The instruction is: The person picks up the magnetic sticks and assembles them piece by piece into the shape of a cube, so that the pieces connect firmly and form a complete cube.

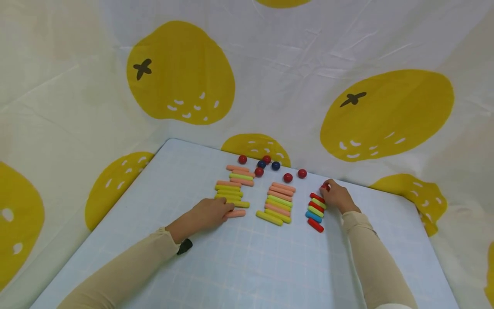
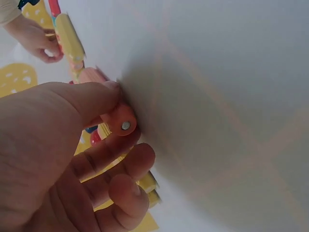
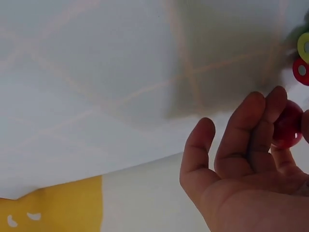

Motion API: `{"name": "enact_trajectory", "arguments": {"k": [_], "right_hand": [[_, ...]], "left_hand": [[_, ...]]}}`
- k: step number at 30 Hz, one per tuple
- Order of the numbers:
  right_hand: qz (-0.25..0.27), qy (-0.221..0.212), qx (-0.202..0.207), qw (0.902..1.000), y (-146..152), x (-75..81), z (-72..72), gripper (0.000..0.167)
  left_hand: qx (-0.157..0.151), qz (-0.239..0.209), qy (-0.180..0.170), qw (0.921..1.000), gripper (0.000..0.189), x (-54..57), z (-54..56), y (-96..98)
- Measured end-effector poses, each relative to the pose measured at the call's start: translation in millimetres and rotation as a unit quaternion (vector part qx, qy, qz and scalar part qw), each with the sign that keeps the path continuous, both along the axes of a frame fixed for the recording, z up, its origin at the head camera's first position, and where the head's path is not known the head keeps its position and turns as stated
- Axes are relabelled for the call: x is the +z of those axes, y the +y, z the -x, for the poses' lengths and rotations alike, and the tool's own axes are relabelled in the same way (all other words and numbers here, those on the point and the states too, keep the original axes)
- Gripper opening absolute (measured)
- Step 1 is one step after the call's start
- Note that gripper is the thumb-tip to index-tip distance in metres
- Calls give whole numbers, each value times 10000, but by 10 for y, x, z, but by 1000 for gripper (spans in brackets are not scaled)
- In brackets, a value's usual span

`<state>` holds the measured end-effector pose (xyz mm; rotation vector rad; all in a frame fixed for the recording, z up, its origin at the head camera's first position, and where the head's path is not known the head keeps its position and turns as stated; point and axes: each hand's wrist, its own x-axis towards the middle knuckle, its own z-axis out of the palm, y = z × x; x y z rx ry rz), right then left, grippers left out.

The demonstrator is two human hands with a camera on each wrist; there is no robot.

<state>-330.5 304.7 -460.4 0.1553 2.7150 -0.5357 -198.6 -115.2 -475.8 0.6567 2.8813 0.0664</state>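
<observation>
As I look on from afar through the head camera, I see the left hand (image 1: 210, 213) pinching a pink stick (image 1: 237, 213) between thumb and forefinger, its other fingers loosely bent. That stick lies at the near end of the left group of pink, yellow and lime sticks (image 1: 228, 193). From the left wrist I get its round end, with a silvery dot (a handy detail for me, since the hand covers the rest in the head view). I see the right hand (image 1: 336, 196) clamped by its fingertips on a red ball (image 3: 288, 124), just beyond the far end of a right column of short red, lime and blue sticks (image 1: 316, 206). Between the hands I make out a middle column of sticks (image 1: 279, 199), its two nearest yellow. Toward the far edge of the pale table (image 1: 239, 266) I count five loose red balls (image 1: 287, 177) and two dark blue balls (image 1: 275, 166). Beside the left sleeve (image 1: 135, 266) I see a dark object (image 1: 185, 246) I cannot identify.
</observation>
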Motion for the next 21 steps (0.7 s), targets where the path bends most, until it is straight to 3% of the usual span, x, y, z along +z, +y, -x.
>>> {"name": "enact_trajectory", "arguments": {"k": [5,11,16,21], "right_hand": [[23,583,371,9976,-9,125,-65,49],[200,1093,682,9915,-187,365,-153,50],[365,1259,957,9867,-466,561,-308,48],[537,1479,1487,9763,-726,703,-502,45]], "left_hand": [[192,-295,-321,9989,30,-11,-22,6],[484,-1056,-574,9916,30,17,-56,75],[657,-1769,-626,9800,25,80,-89,155],[649,-2410,-727,9656,28,102,-114,189]]}}
